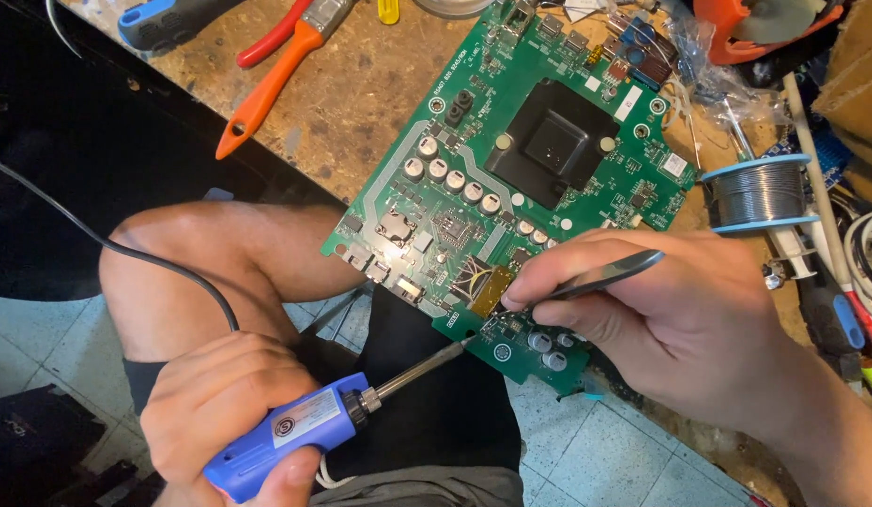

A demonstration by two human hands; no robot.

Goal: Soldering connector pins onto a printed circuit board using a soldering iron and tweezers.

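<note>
Two hands work low: the left hand [225, 404] grips a blue-handled soldering iron [295, 432]. The right hand [671, 319] pinches slim metal tweezers [596, 274] against a green circuit board [511, 178] on the worn brown counter [351, 94].

A worn brown bench [361, 84] with spots and scratches stood over a floor [605, 460] of pale blue-grey tiles, the space under the bench at the left was dark, and bright light fell on the bench top from above.

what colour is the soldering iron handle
Blue, seen in the head view: the soldering iron sits in the left hand.
</note>
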